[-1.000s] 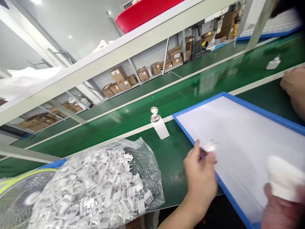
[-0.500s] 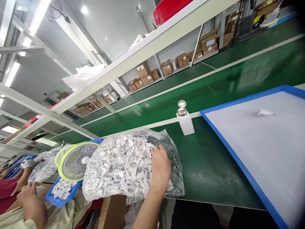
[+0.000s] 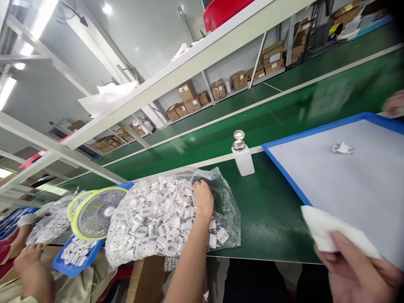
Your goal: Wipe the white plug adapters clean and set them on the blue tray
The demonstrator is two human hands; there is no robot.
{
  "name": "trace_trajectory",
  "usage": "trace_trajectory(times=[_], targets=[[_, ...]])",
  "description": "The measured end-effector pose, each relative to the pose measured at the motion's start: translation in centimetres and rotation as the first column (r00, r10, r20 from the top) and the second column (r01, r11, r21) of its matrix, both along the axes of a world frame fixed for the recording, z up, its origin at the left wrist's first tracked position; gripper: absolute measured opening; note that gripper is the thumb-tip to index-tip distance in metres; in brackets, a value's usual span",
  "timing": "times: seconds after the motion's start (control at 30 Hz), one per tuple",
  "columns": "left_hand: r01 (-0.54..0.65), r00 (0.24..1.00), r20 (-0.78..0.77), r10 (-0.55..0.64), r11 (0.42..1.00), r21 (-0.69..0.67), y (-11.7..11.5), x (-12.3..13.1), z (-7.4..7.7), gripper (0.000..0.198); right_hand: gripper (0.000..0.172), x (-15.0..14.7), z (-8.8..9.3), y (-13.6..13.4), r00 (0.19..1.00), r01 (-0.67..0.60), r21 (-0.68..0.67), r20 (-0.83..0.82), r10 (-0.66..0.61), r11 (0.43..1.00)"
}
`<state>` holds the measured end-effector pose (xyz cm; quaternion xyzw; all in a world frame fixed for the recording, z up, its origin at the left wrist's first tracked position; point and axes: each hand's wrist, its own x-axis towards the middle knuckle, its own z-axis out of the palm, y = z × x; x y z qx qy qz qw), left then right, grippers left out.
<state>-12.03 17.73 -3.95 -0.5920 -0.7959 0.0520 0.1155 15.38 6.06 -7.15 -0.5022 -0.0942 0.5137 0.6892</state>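
Over the green bench, we see our left hand at a clear bag, right up against a jumbled heap of white plastic parts: small, smooth, many showing oblong hollows! Are its fingers gripping one? We cannot tell. Our right hand pinches a white cloth, thumb on top. One white piece with thin prongs lies on the blue-rimmed tray.

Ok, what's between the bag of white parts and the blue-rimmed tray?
In the head view, a white bottle with a metal top stands on the green tabletop between the bag and the tray.
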Motion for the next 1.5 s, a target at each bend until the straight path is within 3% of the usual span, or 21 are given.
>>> trace_trajectory(times=[0.03, 0.17, 0.27, 0.33, 0.4, 0.47, 0.57, 0.7, 0.83, 0.93, 1.0, 1.07, 1.17, 1.27, 1.37, 1.5], targets=[[0.001, 1.000, 0.024, -0.001, 1.000, -0.013, 0.1, -0.2, 0.1, 0.039, 0.022, -0.6, 0.9, -0.2, 0.999, 0.015, -0.045, -0.049, -0.018, 0.999], [0.070, 0.990, 0.129, -0.064, 0.996, -0.046, -0.8, -0.1, 1.3, 0.035, 0.039, -1.6, 4.1, -0.2, 0.964, -0.214, -0.156, -0.196, 0.182, 0.964], [0.233, 0.950, 0.224, -0.219, 0.972, -0.039, -3.0, 2.1, 2.0, 0.038, 0.041, -1.2, 4.3, 0.0, 0.954, -0.275, -0.146, -0.163, 0.251, 0.950], [0.421, 0.863, 0.308, -0.400, 0.907, -0.003, -4.9, 4.8, 1.8, 0.045, 0.041, -1.0, 3.5, 0.1, 0.949, -0.305, -0.121, -0.126, 0.290, 0.945], [0.635, 0.687, 0.404, -0.604, 0.769, 0.069, -6.8, 7.7, 1.0, 0.049, 0.039, -0.9, 2.3, 0.2, 0.945, -0.326, -0.109, -0.064, 0.321, 0.939], [0.729, 0.561, 0.472, -0.680, 0.676, 0.106, -8.2, 10.0, 0.2, 0.052, 0.040, -0.8, 1.3, 0.4, 0.931, -0.351, -0.125, 0.058, 0.360, 0.928], [0.716, 0.512, 0.591, -0.623, 0.690, 0.106, -9.4, 11.1, -0.7, 0.061, 0.042, -0.6, 0.6, 0.7, 0.847, -0.394, -0.134, 0.331, 0.416, 0.909], [0.574, 0.452, 0.771, -0.449, 0.808, 0.134, -9.6, 9.4, -1.2, 0.072, 0.040, -0.5, 0.7, 0.5, 0.652, -0.412, -0.142, 0.645, 0.400, 0.900], [0.414, 0.441, 0.834, -0.331, 0.900, 0.138, -8.5, 9.0, -2.1, 0.061, 0.038, -1.0, 0.9, 0.5, 0.477, -0.332, -0.092, 0.842, 0.251, 0.939], [0.283, 0.509, 0.799, -0.320, 0.939, 0.195, -7.5, 10.7, -2.7, 0.050, 0.029, -1.2, 0.8, 0.8, 0.382, -0.257, -0.023, 0.916, 0.124, 0.966], [0.285, 0.527, 0.775, -0.350, 0.931, 0.227, -7.0, 11.6, -2.8, 0.034, 0.026, -1.2, 0.6, 0.9, 0.360, -0.255, -0.014, 0.927, 0.108, 0.967], [0.367, 0.489, 0.775, -0.401, 0.900, 0.234, -6.7, 11.6, -2.8, 0.024, 0.023, -1.0, 0.4, 0.8, 0.351, -0.293, -0.018, 0.928, 0.125, 0.956], [0.436, 0.426, 0.799, -0.424, 0.870, 0.230, -6.5, 10.3, -2.9, 0.036, 0.016, -0.9, -0.2, 0.5, 0.329, -0.417, -0.050, 0.922, 0.202, 0.908], [0.445, 0.403, 0.796, -0.451, 0.857, 0.260, -6.5, 9.0, -3.1, 0.038, 0.019, -1.3, -1.0, 0.7, 0.219, -0.572, -0.093, 0.940, 0.261, 0.815], [0.503, 0.390, 0.751, -0.533, 0.806, 0.311, -6.5, 9.0, -3.4, 0.038, 0.026, -1.9, -1.7, 1.3, 0.092, -0.669, -0.099, 0.973, 0.214, 0.737], [0.542, 0.373, 0.654, -0.658, 0.727, 0.422, -6.5, 9.6, -4.2, 0.046, 0.023, -2.1, -1.9, 1.3, 0.048, -0.706, -0.082, 0.985, 0.163, 0.703]])
